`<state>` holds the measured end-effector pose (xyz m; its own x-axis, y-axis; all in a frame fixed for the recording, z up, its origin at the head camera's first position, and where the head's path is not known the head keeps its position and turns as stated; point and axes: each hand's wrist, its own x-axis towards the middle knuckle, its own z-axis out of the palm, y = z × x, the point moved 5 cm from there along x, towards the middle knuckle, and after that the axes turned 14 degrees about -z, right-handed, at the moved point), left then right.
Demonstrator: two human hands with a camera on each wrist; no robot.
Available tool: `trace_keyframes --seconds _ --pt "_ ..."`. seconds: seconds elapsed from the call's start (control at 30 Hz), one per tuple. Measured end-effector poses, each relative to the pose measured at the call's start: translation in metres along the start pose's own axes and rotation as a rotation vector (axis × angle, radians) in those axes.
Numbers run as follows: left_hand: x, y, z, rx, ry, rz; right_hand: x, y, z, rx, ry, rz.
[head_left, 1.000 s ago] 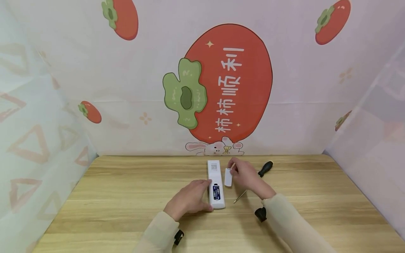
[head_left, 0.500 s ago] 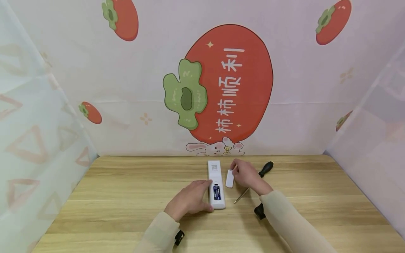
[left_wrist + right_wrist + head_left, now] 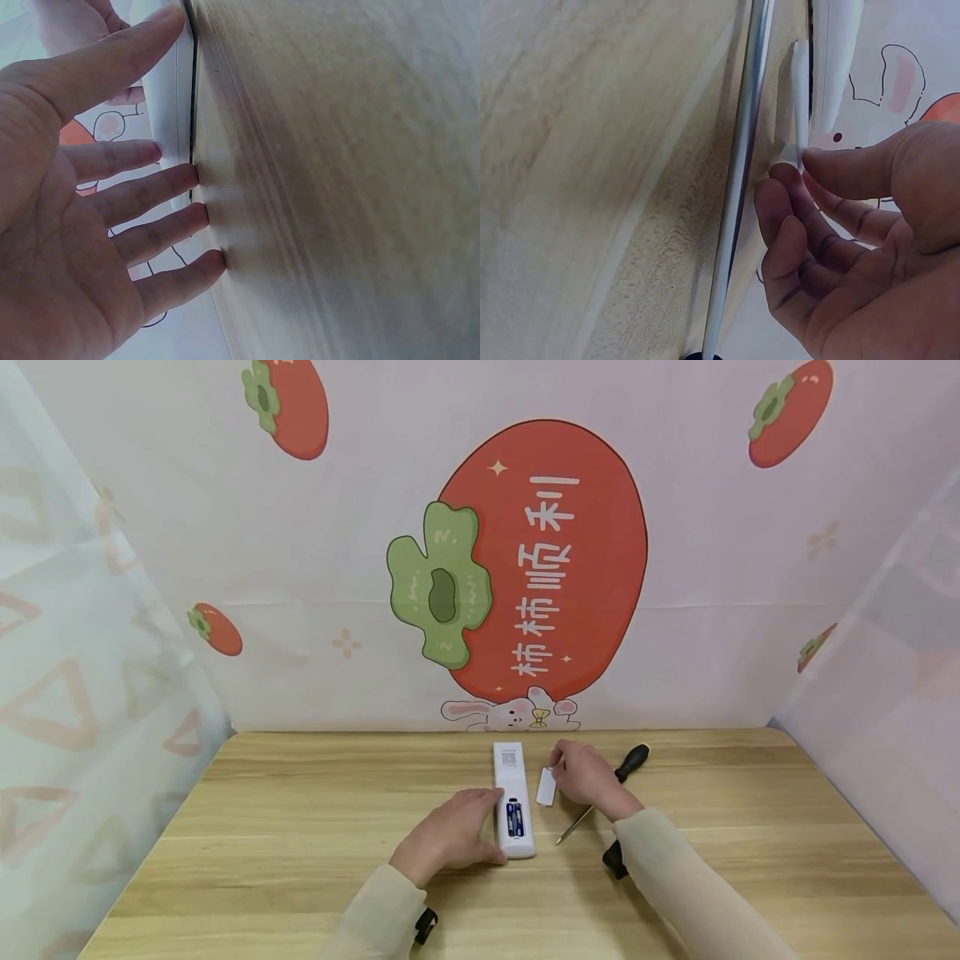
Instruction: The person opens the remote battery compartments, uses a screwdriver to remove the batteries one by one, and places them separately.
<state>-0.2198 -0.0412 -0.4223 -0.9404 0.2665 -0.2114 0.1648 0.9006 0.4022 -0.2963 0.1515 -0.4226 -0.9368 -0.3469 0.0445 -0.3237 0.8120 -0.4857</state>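
On the table (image 3: 300,827) lies a white remote (image 3: 512,783), back side up and lengthwise away from the person, its battery compartment uncovered and dark blue batteries (image 3: 514,819) seated in the near half. A square printed code (image 3: 509,759) marks the far half. To the left of the remote, the left hand (image 3: 453,828) has its fingers spread wide, thumb and forefinger touching the remote's near left part. Just right of the remote, the right hand (image 3: 587,774) pinches the far end of a small white cover (image 3: 547,787) between thumb and fingers; whether the cover touches the table I cannot tell. Farther right of the remote, a screwdriver (image 3: 633,762) lies aslant, black handle away and metal tip towards the remote's near end, its middle hidden by the right hand. Beyond the remote stands a pale backdrop (image 3: 337,527) printed with a large red persimmon (image 3: 600,568).
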Motion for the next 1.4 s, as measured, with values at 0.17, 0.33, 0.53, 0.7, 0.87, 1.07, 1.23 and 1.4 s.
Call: trace_keyframes --seconds 0.17,0.33,0.53,0.7,0.87,1.07,1.23,1.4 --pt "0.0 0.001 -0.001 0.0 0.003 0.005 0.0 0.002 0.001 0.008 0.0 0.004" --pt "0.0 0.001 -0.001 0.008 0.012 0.013 -0.001 0.002 -0.002 0.004 -0.006 0.011" --pt "-0.001 0.001 -0.001 0.002 0.014 0.017 -0.006 0.005 -0.011 -0.012 -0.01 0.019" --pt "-0.001 0.001 0.0 0.006 0.016 0.016 -0.012 0.011 -0.023 -0.055 0.011 0.029" --pt "0.0 0.0 0.001 0.003 0.009 0.002 -0.015 0.024 -0.037 -0.106 0.06 0.051" --pt "-0.001 0.0 0.001 0.006 0.005 -0.006 -0.021 0.047 -0.051 -0.157 0.114 0.099" --pt "-0.001 0.001 0.001 0.011 0.007 -0.002 -0.026 0.062 -0.055 -0.202 0.075 0.165" --pt "-0.001 0.001 0.0 0.01 0.006 -0.004 -0.03 0.072 -0.056 -0.225 -0.002 0.21"
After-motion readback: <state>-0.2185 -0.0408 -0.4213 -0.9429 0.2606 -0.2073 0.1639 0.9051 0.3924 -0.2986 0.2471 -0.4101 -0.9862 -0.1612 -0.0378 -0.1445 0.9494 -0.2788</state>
